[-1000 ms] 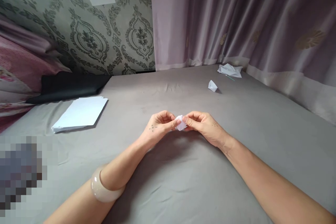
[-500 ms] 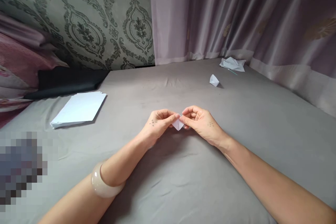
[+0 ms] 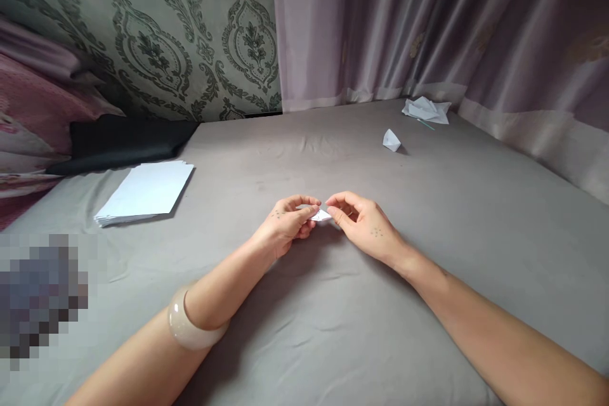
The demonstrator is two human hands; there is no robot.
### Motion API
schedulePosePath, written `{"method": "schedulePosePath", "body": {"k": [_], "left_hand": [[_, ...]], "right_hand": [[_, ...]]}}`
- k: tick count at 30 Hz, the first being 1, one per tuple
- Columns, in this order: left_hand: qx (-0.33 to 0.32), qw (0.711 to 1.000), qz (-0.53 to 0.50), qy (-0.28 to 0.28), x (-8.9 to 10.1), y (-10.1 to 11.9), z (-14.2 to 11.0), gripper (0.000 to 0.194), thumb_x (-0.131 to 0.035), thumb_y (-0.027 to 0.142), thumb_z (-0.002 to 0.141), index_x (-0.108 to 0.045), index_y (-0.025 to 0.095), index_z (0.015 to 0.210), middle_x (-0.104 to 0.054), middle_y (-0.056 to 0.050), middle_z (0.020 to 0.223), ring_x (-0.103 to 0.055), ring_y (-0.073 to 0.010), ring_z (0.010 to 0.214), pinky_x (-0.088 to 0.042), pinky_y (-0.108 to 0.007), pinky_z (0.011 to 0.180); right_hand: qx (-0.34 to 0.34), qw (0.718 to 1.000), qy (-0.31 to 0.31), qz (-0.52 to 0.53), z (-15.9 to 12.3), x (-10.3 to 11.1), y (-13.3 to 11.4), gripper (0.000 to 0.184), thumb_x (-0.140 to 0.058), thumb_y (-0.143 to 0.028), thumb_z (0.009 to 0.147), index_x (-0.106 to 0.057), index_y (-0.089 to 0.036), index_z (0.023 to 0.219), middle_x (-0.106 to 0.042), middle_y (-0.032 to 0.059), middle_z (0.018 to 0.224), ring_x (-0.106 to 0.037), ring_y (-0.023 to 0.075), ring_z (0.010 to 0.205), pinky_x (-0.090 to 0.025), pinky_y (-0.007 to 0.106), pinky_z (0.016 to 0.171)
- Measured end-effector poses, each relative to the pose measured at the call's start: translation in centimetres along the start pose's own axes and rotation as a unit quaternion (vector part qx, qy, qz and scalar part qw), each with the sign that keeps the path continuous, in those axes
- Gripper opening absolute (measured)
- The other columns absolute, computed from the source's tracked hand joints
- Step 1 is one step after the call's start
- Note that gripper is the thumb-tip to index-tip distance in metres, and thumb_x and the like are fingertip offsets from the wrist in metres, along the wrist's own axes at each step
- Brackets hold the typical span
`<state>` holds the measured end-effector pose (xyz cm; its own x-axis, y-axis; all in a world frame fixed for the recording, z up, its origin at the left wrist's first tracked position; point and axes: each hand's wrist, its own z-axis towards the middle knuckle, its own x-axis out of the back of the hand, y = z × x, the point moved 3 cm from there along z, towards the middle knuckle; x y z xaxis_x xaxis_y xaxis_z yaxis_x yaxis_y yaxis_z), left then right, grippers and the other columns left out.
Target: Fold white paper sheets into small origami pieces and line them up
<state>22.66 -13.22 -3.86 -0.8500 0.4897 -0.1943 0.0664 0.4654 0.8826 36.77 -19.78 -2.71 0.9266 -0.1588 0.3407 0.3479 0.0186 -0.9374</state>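
Just above the grey sheet, my left hand [image 3: 297, 219] pinches a small folded white paper [image 3: 320, 215] between thumb and fingers. Part of the paper is hidden behind that thumb; a flat, pointed end sticks out to the right. My right hand [image 3: 359, 219] is curled in a loose pinch, its thumb at the paper's right point and its index finger curved above. Further off, to the right, a small folded paper piece [image 3: 391, 140] stands on the sheet.
A stack of white paper [image 3: 145, 193] lies on the left, near a black cloth [image 3: 128, 139]. At the far right are folded papers [image 3: 425, 110] and a thin greenish stick [image 3: 427, 124]. Curtains [image 3: 371, 25] and a patterned wall [image 3: 209, 32] border the grey sheet [image 3: 333, 342].
The folded paper has tipped from a downward-pointing diamond to a flatter shape pointing right. My right fingers have loosened around it, and the left fingers cover more of it. The view has shifted slightly.
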Motion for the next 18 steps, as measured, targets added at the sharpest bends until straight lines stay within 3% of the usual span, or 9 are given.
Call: {"method": "schedulePosePath", "body": {"k": [3, 5, 9, 12, 15, 18], "left_hand": [[0.023, 0.999, -0.017, 0.022, 0.2, 0.0, 0.1, 0.012, -0.068, 0.017, 0.074, -0.059, 0.014, 0.081, -0.047, 0.004, 0.046, -0.035, -0.0028, 0.038, -0.021, -0.016, 0.041], [0.03, 0.999, -0.021, 0.032, 0.2, 0.0, 0.1, 0.009, -0.065, 0.014, 0.075, -0.059, 0.013, 0.081, -0.048, 0.004, 0.046, -0.036, -0.003, 0.038, -0.022, -0.016, 0.04], [0.039, 0.999, -0.01, 0.026, 0.2, -0.2, 0.1, 0.008, -0.064, 0.016, 0.075, -0.059, 0.013, 0.08, -0.049, 0.004, 0.049, -0.037, -0.0032, 0.039, -0.024, -0.017, 0.041], [0.024, 0.999, 0.045, -0.002, 0.2, -0.2, 0.0, 0.021, -0.065, 0.032, 0.078, -0.057, 0.014, 0.072, -0.05, 0.003, 0.052, -0.037, -0.0044, 0.041, -0.026, -0.019, 0.042], [-0.043, 0.98, 0.196, 0.002, 0.5, 0.3, -0.4, 0.041, -0.053, 0.052, 0.084, -0.058, 0.015, 0.067, -0.05, 0.001, 0.055, -0.034, -0.0061, 0.043, -0.025, -0.021, 0.043], [-0.175, 0.919, 0.345, 0.073, 0.6, 1.4, -1.1, 0.036, -0.051, 0.047, 0.086, -0.066, 0.015, 0.076, -0.055, -0.002, 0.071, -0.039, -0.0079, 0.052, -0.03, -0.022, 0.048]], "right_hand": [[0.129, 0.989, 0.005, -0.076, -0.6, -0.2, -1.2, 0.013, -0.057, -0.022, 0.085, -0.064, -0.023, 0.096, -0.063, 0.0039, 0.101, -0.059, 0.0118, 0.073, -0.049, 0.026, 0.062], [0.171, 0.981, -0.012, -0.094, -0.9, -0.6, -1.6, 0.016, -0.058, -0.019, 0.083, -0.064, -0.024, 0.098, -0.063, 0.0034, 0.101, -0.058, 0.0116, 0.072, -0.048, 0.025, 0.06], [0.193, 0.975, -0.003, -0.111, -0.9, -0.8, -1.4, 0.01, -0.057, -0.02, 0.087, -0.066, -0.023, 0.09, -0.064, 0.0024, 0.092, -0.056, 0.0115, 0.071, -0.045, 0.024, 0.059], [0.183, 0.976, 0.016, -0.116, -0.8, -0.6, -1.3, 0.011, -0.056, -0.021, 0.088, -0.066, -0.022, 0.084, -0.064, 0.0019, 0.086, -0.055, 0.0113, 0.069, -0.044, 0.024, 0.057], [0.155, 0.98, 0.027, -0.119, -0.6, -0.3, -1.4, 0.013, -0.056, -0.021, 0.088, -0.066, -0.021, 0.081, -0.065, 0.0019, 0.083, -0.056, 0.0118, 0.068, -0.044, 0.025, 0.059], [0.134, 0.982, 0.041, -0.127, -0.5, -0.1, -1.3, 0.012, -0.056, -0.02, 0.087, -0.067, -0.022, 0.081, -0.065, 0.0018, 0.083, -0.057, 0.0117, 0.066, -0.044, 0.025, 0.058]]}}
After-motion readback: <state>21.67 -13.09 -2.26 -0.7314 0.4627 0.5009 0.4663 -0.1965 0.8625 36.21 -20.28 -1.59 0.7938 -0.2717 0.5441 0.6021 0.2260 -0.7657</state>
